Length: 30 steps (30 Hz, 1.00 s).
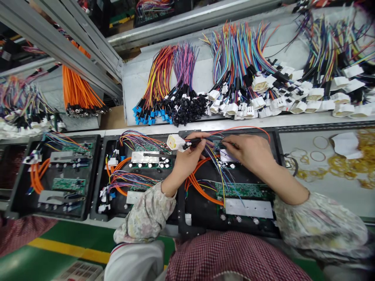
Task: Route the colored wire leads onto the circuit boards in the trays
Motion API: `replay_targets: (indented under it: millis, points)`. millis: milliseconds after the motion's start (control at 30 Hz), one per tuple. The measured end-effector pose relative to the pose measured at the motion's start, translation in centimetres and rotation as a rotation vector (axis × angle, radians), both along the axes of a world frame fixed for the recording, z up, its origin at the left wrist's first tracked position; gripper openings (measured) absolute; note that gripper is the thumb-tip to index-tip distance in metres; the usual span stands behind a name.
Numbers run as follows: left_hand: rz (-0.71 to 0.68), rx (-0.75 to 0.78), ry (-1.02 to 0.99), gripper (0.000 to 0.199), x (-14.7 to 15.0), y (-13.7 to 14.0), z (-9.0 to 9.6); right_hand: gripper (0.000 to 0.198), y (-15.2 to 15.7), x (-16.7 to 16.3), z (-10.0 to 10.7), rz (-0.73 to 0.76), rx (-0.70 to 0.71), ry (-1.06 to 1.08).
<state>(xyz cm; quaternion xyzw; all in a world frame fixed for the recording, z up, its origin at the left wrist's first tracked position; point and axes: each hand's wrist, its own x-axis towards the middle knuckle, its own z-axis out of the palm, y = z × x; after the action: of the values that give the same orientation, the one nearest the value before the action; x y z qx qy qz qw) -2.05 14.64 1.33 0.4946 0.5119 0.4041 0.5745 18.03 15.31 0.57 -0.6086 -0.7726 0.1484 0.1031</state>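
My left hand [189,158] is closed around a wire harness close to its white connector [175,142], which sticks out to the left. Loose coloured wires [224,175] fan down from the harness. My right hand [252,154] is pinched over the upper circuit board, its fingertips on what looks like a thin wire; the exact grip is partly hidden. A red wire [249,127] arcs behind that hand. Both hands are above a black tray [199,216] holding a lower green circuit board [246,190], a silver metal plate [249,208] and orange cables [202,191].
To the left stand more black trays [95,195] with wired boards. Behind, a shelf holds blue-ended harnesses [150,115], black-ended harnesses [187,107] and white-connector harnesses [246,105]. Yellow rubber bands [345,166] lie at right. A metal post [96,50] rises at upper left.
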Motion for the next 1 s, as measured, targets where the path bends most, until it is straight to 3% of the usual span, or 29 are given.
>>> replay_targets:
  millis: [100,233,400,600,1000]
  points:
    - [-0.009,0.010,-0.006,0.015,0.0,0.1,-0.1,0.029,-0.8,0.2,1.2,-0.042,0.066,0.078]
    - [-0.002,0.021,-0.061,0.018,0.1,0.1,-0.4,0.029,-1.6,0.1,2.1,0.084,0.047,0.066]
    - [0.021,0.005,-0.063,0.015,0.0,0.1,-0.5,0.029,-0.2,-0.6,0.8,0.033,0.009,0.093]
    - [0.022,0.007,-0.076,0.014,0.0,0.3,-0.6,0.031,1.2,-1.5,-0.9,0.082,-0.048,-0.001]
    - [0.047,-0.013,-0.082,0.014,0.2,0.2,-0.5,0.030,1.5,-1.6,-1.1,0.104,-0.050,0.004]
